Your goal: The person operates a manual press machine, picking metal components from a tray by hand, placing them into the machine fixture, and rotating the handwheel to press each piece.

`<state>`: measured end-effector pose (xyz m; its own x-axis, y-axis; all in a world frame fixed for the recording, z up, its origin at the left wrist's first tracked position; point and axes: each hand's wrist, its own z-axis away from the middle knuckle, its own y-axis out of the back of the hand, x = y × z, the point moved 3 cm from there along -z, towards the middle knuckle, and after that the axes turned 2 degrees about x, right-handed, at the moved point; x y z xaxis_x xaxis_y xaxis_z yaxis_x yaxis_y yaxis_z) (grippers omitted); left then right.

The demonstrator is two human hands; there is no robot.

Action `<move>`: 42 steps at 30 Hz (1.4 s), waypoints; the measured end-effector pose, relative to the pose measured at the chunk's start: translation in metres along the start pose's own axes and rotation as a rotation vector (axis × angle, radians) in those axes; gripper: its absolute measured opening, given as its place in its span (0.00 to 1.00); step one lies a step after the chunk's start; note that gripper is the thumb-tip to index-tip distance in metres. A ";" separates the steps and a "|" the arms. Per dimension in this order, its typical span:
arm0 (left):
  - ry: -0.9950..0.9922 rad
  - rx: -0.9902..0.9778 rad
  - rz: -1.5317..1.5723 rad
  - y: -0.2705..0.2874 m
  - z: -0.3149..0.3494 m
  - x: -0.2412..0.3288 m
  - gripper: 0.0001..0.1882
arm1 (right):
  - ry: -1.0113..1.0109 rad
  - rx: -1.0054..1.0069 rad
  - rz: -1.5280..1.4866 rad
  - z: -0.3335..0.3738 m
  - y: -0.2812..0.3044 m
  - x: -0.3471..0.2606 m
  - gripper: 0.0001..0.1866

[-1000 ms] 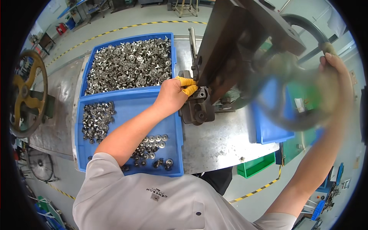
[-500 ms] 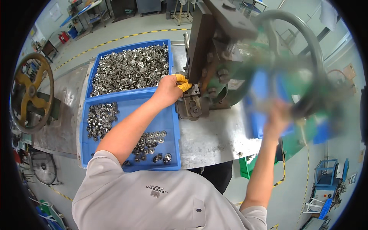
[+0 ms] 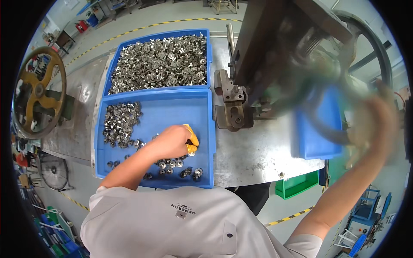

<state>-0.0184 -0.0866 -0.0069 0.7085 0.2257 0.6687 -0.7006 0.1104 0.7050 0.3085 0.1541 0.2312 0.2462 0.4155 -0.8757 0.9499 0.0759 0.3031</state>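
Over the lower blue tray (image 3: pixel 172 103), my left hand (image 3: pixel 174 141) is closed, with yellow covers on its fingertips. Its fingers pinch a small metal part with a round disc (image 3: pixel 192 153), partly hidden beneath them. Several similar metal parts (image 3: pixel 172 163) stand near the hand, and a pile of them (image 3: pixel 121 124) fills the tray's left side. At the right, my right hand (image 3: pixel 373 122) is at the handwheel (image 3: pixel 380 43) of a hand press (image 3: pixel 262 47). Motion blur smears its fingers, so their grip does not show. Below the press ram sits a metal fixture (image 3: pixel 234 107).
An upper blue tray (image 3: pixel 209 60) heaped with metal parts adjoins the lower one. Another blue tray (image 3: pixel 318 142) is on the metal bench (image 3: pixel 254 163) under the wheel. A green bin (image 3: pixel 297 185) is below the bench edge. To the left stands a yellow-brown handwheel (image 3: pixel 38 90).
My left hand has gone from the press fixture down into the lower tray. My right hand has swung outward to the right as the wheel turned. The view has shifted slightly.
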 end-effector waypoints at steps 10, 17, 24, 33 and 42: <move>0.205 0.210 0.412 0.021 -0.022 -0.023 0.07 | -0.120 -0.154 -0.044 -0.036 -0.021 -0.037 0.22; 0.159 0.380 1.253 0.022 -0.028 -0.042 0.11 | -0.168 -0.089 -0.027 -0.052 -0.012 -0.033 0.15; 0.143 0.398 1.300 0.027 -0.036 -0.021 0.12 | -0.099 -0.069 -0.026 -0.030 -0.019 -0.039 0.09; 0.047 0.466 0.964 0.016 -0.086 0.032 0.09 | -0.165 -0.018 0.003 -0.020 -0.015 -0.040 0.10; -0.174 0.641 0.557 0.018 -0.098 0.045 0.07 | -0.201 -0.081 0.004 -0.037 -0.029 -0.050 0.14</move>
<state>-0.0075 0.0206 0.0126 0.3158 -0.0720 0.9461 -0.8034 -0.5508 0.2262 0.2612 0.1647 0.2798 0.2910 0.2271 -0.9294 0.9324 0.1503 0.3287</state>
